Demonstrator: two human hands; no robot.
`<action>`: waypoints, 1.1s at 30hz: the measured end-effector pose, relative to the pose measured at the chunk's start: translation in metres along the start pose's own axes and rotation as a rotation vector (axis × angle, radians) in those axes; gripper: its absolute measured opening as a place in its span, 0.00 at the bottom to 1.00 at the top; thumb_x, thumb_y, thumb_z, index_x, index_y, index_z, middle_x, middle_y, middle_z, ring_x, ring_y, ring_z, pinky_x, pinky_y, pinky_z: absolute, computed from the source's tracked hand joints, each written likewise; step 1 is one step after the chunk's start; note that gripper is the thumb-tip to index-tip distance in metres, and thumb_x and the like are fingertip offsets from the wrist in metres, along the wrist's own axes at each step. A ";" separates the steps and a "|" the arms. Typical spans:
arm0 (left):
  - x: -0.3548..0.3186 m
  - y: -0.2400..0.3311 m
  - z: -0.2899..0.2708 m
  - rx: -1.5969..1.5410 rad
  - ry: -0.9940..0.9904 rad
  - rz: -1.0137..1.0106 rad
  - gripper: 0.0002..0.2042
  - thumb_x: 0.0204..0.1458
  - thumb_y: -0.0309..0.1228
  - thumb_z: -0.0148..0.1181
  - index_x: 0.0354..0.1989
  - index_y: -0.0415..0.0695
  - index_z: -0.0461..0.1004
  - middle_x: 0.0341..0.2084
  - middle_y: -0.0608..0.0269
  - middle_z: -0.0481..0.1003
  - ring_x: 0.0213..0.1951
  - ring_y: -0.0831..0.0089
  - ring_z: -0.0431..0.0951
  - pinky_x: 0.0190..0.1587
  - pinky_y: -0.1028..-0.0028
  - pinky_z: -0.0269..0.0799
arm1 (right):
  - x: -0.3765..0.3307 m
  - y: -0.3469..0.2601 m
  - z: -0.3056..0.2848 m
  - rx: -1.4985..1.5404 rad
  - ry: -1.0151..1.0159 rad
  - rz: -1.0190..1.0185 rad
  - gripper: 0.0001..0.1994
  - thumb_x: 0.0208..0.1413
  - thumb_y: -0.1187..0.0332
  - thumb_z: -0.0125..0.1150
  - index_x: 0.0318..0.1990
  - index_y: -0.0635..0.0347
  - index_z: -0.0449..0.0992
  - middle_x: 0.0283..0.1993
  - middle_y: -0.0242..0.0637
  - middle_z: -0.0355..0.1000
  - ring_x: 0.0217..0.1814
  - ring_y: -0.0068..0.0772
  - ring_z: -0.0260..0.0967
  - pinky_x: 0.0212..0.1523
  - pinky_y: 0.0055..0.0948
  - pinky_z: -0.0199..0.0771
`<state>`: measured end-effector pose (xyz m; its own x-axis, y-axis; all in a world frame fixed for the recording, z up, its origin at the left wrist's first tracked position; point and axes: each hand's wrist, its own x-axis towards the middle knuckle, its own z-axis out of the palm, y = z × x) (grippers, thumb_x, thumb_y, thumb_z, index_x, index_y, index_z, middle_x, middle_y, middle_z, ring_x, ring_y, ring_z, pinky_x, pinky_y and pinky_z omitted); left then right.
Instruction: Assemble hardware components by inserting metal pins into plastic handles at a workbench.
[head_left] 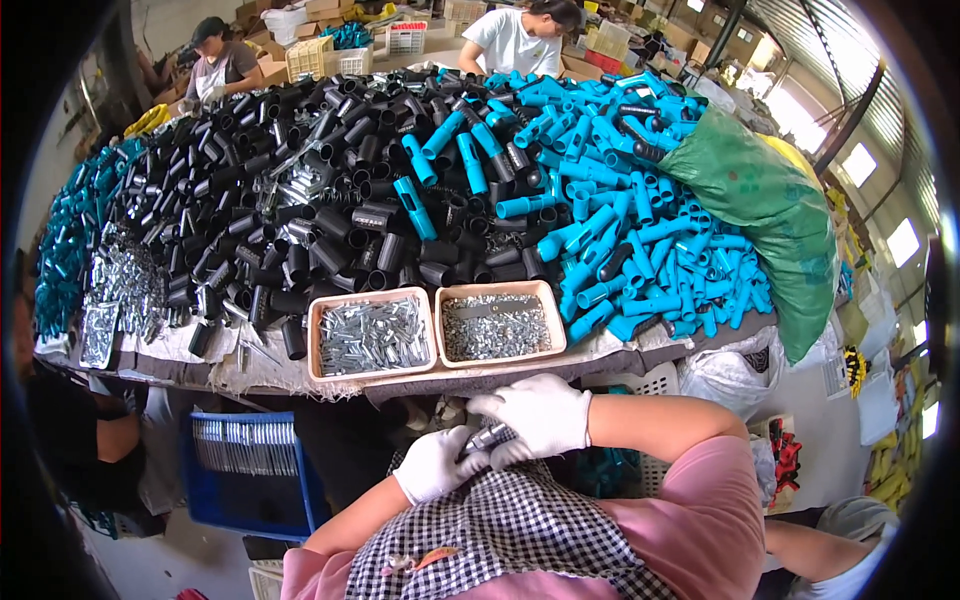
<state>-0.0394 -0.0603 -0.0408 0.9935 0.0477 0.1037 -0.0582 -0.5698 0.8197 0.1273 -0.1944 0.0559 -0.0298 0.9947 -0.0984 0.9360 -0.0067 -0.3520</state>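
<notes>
Close to my body, in front of the table edge, both white-gloved hands meet at a shiny metal cylindrical part (490, 437). My left hand (436, 468) is closed round its lower left side. From the right, my right hand (540, 415) grips it with curled fingers, covering much of it. Just beyond my hands on the table stand two pale trays: the left tray (314, 345) holds metal pins, and the right tray (500, 357) holds small metal pieces.
Black tubular parts (340, 222) are heaped across the table, with turquoise handle-like parts (650, 260) at the right beside a green sack (765, 200). A blue crate (312, 480) stands below the table at left. Two people (518, 40) (222, 65) work across the table.
</notes>
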 end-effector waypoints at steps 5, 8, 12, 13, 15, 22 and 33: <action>0.003 0.012 -0.003 0.033 -0.096 -0.107 0.25 0.54 0.54 0.58 0.40 0.39 0.72 0.28 0.44 0.76 0.33 0.47 0.79 0.35 0.57 0.74 | -0.009 0.009 0.012 0.210 -0.099 0.078 0.18 0.56 0.49 0.54 0.37 0.52 0.81 0.27 0.47 0.75 0.30 0.50 0.76 0.36 0.46 0.76; -0.002 0.001 0.004 0.012 -0.009 -0.015 0.23 0.53 0.52 0.59 0.37 0.40 0.72 0.25 0.45 0.75 0.30 0.46 0.77 0.32 0.56 0.72 | -0.005 0.007 0.006 0.155 -0.227 0.211 0.36 0.61 0.36 0.38 0.20 0.58 0.78 0.21 0.50 0.73 0.29 0.53 0.75 0.34 0.47 0.75; -0.001 0.000 0.003 -0.029 -0.016 -0.049 0.25 0.53 0.53 0.58 0.36 0.38 0.71 0.27 0.43 0.75 0.32 0.45 0.77 0.34 0.56 0.73 | -0.006 -0.001 0.005 0.141 0.125 -0.045 0.24 0.50 0.53 0.64 0.50 0.58 0.70 0.37 0.45 0.77 0.41 0.49 0.76 0.41 0.39 0.76; 0.004 0.004 0.002 -0.090 0.036 -0.002 0.24 0.53 0.53 0.59 0.34 0.38 0.70 0.26 0.45 0.75 0.32 0.46 0.77 0.34 0.56 0.73 | -0.005 0.008 0.015 0.239 -0.014 -0.033 0.20 0.51 0.57 0.63 0.49 0.56 0.73 0.36 0.44 0.77 0.39 0.48 0.76 0.39 0.40 0.76; 0.003 0.001 0.003 -0.011 -0.017 -0.028 0.23 0.52 0.52 0.60 0.32 0.40 0.70 0.24 0.47 0.75 0.30 0.47 0.77 0.33 0.57 0.72 | -0.003 0.006 0.014 0.354 -0.092 0.163 0.13 0.52 0.59 0.63 0.36 0.58 0.80 0.33 0.46 0.77 0.35 0.48 0.77 0.37 0.39 0.77; 0.004 -0.002 0.002 -0.053 -0.029 -0.072 0.23 0.52 0.51 0.61 0.34 0.39 0.72 0.24 0.46 0.75 0.30 0.47 0.78 0.32 0.56 0.73 | -0.002 0.007 0.020 0.254 0.169 -0.001 0.19 0.47 0.51 0.66 0.35 0.58 0.77 0.30 0.43 0.76 0.34 0.46 0.76 0.36 0.41 0.75; 0.004 -0.002 0.006 -0.047 -0.019 -0.054 0.22 0.52 0.50 0.61 0.33 0.39 0.71 0.22 0.47 0.75 0.29 0.48 0.78 0.32 0.56 0.72 | -0.008 0.012 0.027 0.234 0.088 0.051 0.17 0.48 0.52 0.66 0.38 0.53 0.79 0.25 0.42 0.75 0.27 0.48 0.75 0.28 0.41 0.74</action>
<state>-0.0343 -0.0639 -0.0451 0.9970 0.0610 0.0482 -0.0088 -0.5278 0.8493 0.1292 -0.2056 0.0270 0.0551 0.9975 -0.0441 0.8285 -0.0703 -0.5556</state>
